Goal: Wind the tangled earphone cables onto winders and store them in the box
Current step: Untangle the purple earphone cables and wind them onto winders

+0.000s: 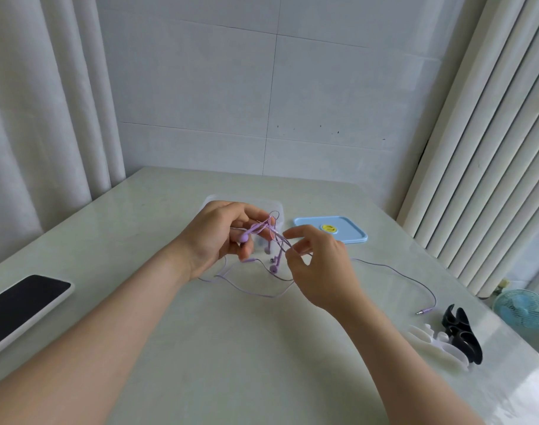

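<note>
A tangled purple earphone cable (394, 269) hangs between my hands above the table's middle. My left hand (219, 237) grips a bunch of its strands with one earbud (243, 237). My right hand (322, 265) pinches strands beside it. A second earbud (273, 268) dangles below. The cable trails right along the table to its jack plug (425, 311). A clear plastic box (280, 210) sits behind my left hand, mostly hidden. A white winder (437, 342) and a black winder (461, 332) lie at the right.
The box's blue lid (354, 237) with a yellow sticker lies right of the box. A phone (20, 305) lies at the table's left edge. A small blue fan (522, 311) stands beyond the right edge. Curtains hang on both sides.
</note>
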A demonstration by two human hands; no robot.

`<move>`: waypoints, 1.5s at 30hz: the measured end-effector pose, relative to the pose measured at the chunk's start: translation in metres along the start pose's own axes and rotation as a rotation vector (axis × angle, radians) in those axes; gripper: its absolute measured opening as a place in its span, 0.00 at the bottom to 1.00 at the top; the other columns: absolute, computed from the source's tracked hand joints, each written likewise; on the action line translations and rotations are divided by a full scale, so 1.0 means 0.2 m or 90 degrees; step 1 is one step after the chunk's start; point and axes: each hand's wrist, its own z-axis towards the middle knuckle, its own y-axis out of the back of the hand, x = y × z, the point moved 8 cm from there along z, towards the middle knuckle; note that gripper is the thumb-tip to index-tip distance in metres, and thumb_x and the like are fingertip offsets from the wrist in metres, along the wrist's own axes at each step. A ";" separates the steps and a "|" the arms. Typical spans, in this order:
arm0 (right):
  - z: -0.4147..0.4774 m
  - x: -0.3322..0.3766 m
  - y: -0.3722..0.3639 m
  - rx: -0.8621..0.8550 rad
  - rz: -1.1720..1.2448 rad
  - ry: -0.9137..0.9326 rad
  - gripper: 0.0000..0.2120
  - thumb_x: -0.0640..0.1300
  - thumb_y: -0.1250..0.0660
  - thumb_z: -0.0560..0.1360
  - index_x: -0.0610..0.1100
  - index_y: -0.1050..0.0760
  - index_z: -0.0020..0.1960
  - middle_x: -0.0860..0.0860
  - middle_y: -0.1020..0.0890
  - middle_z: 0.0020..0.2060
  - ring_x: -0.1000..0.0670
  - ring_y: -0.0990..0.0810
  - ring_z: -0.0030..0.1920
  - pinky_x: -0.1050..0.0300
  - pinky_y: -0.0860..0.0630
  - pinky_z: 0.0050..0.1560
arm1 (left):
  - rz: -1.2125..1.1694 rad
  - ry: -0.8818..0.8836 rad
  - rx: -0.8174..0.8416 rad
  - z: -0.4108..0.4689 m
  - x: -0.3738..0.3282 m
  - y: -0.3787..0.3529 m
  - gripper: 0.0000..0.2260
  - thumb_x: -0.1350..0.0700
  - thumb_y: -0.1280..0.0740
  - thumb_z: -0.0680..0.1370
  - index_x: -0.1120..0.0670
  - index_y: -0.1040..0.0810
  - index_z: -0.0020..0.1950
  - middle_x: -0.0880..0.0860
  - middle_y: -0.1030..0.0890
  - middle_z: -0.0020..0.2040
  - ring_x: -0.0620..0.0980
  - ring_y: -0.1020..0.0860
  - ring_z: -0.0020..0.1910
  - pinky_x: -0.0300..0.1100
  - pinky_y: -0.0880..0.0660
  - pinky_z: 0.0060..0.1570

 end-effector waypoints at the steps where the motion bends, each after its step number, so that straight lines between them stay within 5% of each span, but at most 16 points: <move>1: 0.01 0.00 0.01 -0.007 0.007 0.001 0.09 0.43 0.32 0.80 0.52 0.17 0.57 0.59 0.16 0.40 0.59 0.18 0.47 0.70 0.29 0.44 | -0.016 -0.008 -0.004 0.00 0.00 0.01 0.17 0.65 0.45 0.80 0.67 0.16 0.56 0.64 0.16 0.44 0.53 0.29 0.26 0.43 0.30 0.31; 5: 0.01 0.03 0.04 -0.034 0.055 0.015 0.07 0.44 0.33 0.83 0.50 0.16 0.53 0.58 0.15 0.37 0.65 0.21 0.42 0.71 0.31 0.37 | -0.054 -0.056 0.001 0.01 0.00 0.05 0.16 0.63 0.34 0.73 0.63 0.16 0.59 0.60 0.17 0.46 0.52 0.30 0.30 0.41 0.29 0.33; 8: 0.01 0.02 0.07 -0.062 0.110 0.005 0.08 0.44 0.34 0.83 0.49 0.16 0.52 0.55 0.16 0.33 0.59 0.20 0.38 0.68 0.29 0.36 | -0.019 -0.062 -0.031 0.02 0.02 0.08 0.21 0.68 0.32 0.69 0.59 0.17 0.62 0.58 0.15 0.50 0.52 0.26 0.33 0.42 0.24 0.37; 14: 0.01 -0.01 0.11 -0.104 0.232 -0.056 0.07 0.42 0.35 0.83 0.46 0.18 0.50 0.49 0.16 0.31 0.57 0.24 0.30 0.66 0.31 0.31 | 0.085 -0.106 -0.166 0.03 0.02 0.16 0.11 0.68 0.36 0.82 0.58 0.18 0.58 0.55 0.12 0.49 0.50 0.19 0.40 0.42 0.21 0.39; 18: 0.01 -0.01 0.12 -0.124 0.244 -0.063 0.08 0.44 0.36 0.83 0.49 0.20 0.48 0.43 0.18 0.32 0.43 0.24 0.33 0.55 0.32 0.32 | 0.081 -0.104 -0.207 0.03 0.02 0.18 0.08 0.58 0.33 0.84 0.59 0.16 0.54 0.56 0.12 0.47 0.50 0.20 0.38 0.46 0.23 0.40; 23: 0.00 0.00 0.13 -0.120 0.255 -0.068 0.08 0.43 0.37 0.84 0.49 0.21 0.49 0.45 0.16 0.32 0.49 0.25 0.30 0.61 0.32 0.29 | 0.074 -0.010 -0.123 0.03 0.04 0.10 0.17 0.48 0.40 0.87 0.59 0.18 0.54 0.59 0.12 0.47 0.55 0.14 0.45 0.49 0.21 0.49; 27: 0.00 0.02 0.12 -0.109 0.249 -0.060 0.07 0.41 0.37 0.83 0.47 0.20 0.50 0.47 0.17 0.31 0.53 0.28 0.27 0.63 0.33 0.27 | 0.042 0.046 -0.060 0.01 0.06 0.04 0.15 0.47 0.44 0.88 0.56 0.23 0.55 0.63 0.13 0.46 0.61 0.14 0.47 0.52 0.19 0.54; 32: -0.02 0.04 0.12 -0.095 0.261 -0.057 0.07 0.43 0.36 0.84 0.47 0.20 0.52 0.44 0.18 0.29 0.53 0.23 0.28 0.63 0.30 0.29 | -0.044 0.066 -0.066 0.02 0.07 0.07 0.10 0.52 0.42 0.87 0.57 0.26 0.56 0.54 0.25 0.33 0.55 0.24 0.30 0.46 0.22 0.38; 36: -0.02 0.04 0.11 -0.063 0.283 -0.064 0.08 0.43 0.37 0.85 0.44 0.20 0.50 0.46 0.19 0.25 0.54 0.21 0.26 0.62 0.27 0.32 | -0.045 0.063 -0.072 0.03 0.08 0.10 0.05 0.54 0.36 0.86 0.53 0.23 0.53 0.49 0.33 0.33 0.48 0.40 0.27 0.39 0.40 0.28; 41: 0.00 0.03 0.11 -0.062 0.286 -0.073 0.11 0.42 0.38 0.84 0.43 0.20 0.48 0.50 0.13 0.34 0.51 0.17 0.37 0.61 0.27 0.39 | 0.114 0.012 -0.210 0.04 0.07 0.22 0.01 0.58 0.28 0.80 0.53 0.18 0.48 0.43 0.32 0.27 0.45 0.37 0.24 0.37 0.38 0.25; 45: 0.00 0.01 0.09 -0.051 0.362 -0.094 0.10 0.41 0.41 0.85 0.40 0.21 0.52 0.47 0.12 0.38 0.49 0.14 0.43 0.59 0.25 0.45 | 0.110 0.013 -0.219 0.04 0.09 0.23 0.01 0.58 0.28 0.79 0.55 0.17 0.50 0.45 0.30 0.30 0.46 0.36 0.25 0.38 0.37 0.25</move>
